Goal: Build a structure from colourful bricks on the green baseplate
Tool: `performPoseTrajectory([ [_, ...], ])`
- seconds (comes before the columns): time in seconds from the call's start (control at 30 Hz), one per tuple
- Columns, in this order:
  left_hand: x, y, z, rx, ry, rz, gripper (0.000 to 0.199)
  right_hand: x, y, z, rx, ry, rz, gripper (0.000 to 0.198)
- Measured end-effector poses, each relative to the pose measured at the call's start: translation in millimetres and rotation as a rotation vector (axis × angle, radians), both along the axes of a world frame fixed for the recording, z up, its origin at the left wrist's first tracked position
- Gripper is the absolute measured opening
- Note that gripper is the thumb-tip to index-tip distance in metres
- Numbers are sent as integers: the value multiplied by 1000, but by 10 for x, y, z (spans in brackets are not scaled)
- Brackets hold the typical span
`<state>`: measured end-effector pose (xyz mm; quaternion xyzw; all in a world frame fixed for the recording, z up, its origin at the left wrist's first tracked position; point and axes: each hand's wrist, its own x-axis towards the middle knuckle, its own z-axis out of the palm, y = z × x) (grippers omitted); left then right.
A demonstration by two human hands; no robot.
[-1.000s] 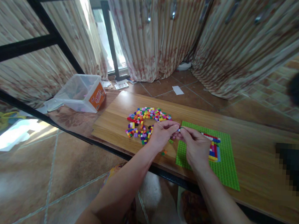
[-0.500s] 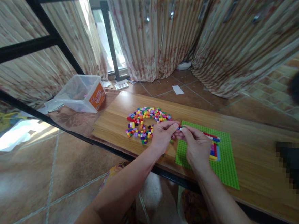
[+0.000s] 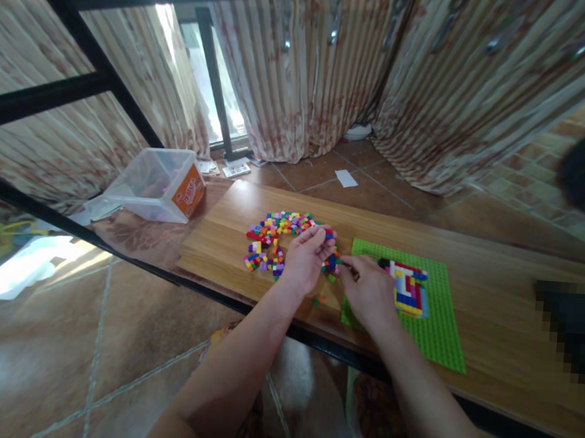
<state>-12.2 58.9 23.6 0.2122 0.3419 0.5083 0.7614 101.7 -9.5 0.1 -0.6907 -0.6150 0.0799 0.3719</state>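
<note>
A bumpy green board point(image 3: 434, 336) lay flat on the wooden counter point(image 3: 221, 241). On the board sat a flat block shape point(image 3: 408, 290) made of red, white, blue and yellow bricks. Left of the board was a heap of tiny bricks point(image 3: 292, 224) in lots of colors, curved around a bare spot.

The left hand point(image 3: 307, 260) was left of the board, over the heap's near side. Its grip was pinched on a small red and blue piece point(image 3: 328, 235). The right hand point(image 3: 370, 288) was over the board's left edge, its fingertips pointing at the heap. Its fingers were bent, but you could not tell if its grip held anything. A few orange and green bits point(image 3: 318, 301) lay just left of the board.

Far left of the board stood a clear plastic box point(image 3: 148, 207). White paper point(image 3: 346, 178) lay on the floor behind the board.
</note>
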Motion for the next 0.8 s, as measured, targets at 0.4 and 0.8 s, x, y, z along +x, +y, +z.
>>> performPoseTrajectory([
  [0.4,-20,-9,40,-30,-46,-108,12,-60,39,-54,-68,-129,-4,29],
  [0.8,-14,-60,-31,113,75,-441,27,163,-105,182,212,166,92,28],
])
